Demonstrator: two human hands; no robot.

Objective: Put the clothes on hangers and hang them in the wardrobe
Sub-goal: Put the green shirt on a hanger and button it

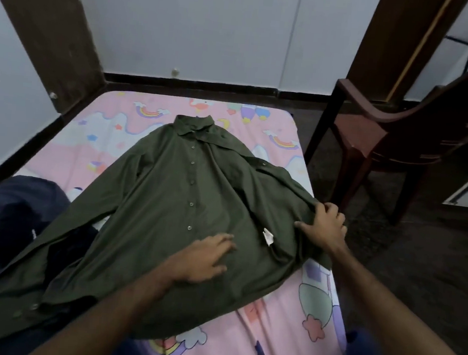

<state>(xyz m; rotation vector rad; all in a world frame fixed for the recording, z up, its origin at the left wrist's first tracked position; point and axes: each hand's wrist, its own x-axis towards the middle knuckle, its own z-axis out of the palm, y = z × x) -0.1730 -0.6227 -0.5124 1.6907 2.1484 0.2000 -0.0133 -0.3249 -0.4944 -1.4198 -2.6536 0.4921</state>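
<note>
Head view: green shirt [173, 200] spread front-up on the bed [270, 324], buttoned, collar at the far end. Left hand [205, 257] flat on the lower front, fingers [225, 241] straight and slightly spread, pressing the cloth just below the lowest visible button. Right hand [324, 224] at the shirt's right side edge, fingers curled round a fold of fabric. White tag [267, 236] between the two sets of fingers. Dark blue clothes [9, 213] left of the left fingers, under a sleeve. Brown chair [388, 135] beyond the right fingers.
</note>
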